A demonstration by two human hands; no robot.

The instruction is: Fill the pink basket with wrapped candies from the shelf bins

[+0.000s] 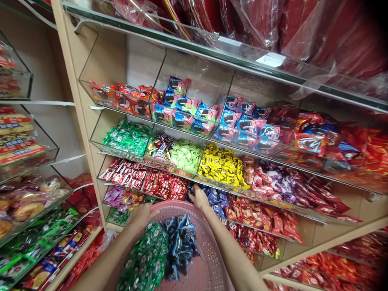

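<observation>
A pink plastic basket (212, 258) is tilted toward me, its rim gripped at the upper left by my left hand (142, 213). Inside it lie green-wrapped candies (147, 254) on the left and blue-and-black wrapped candies (181, 244) beside them. Past the far rim, my right hand (199, 197) reaches into a shelf bin, its fingers bent down among dark blue wrapped candies (216, 199). Those fingertips are partly hidden, so what lies between them does not show.
Clear bins hold yellow candies (222, 163), green packets (127, 137) and Oreo packs (184, 105). A glass shelf (212, 48) with red bags juts out above. Wooden uprights (71, 81) stand at left; a slanting wooden edge (330, 244) crosses the lower right.
</observation>
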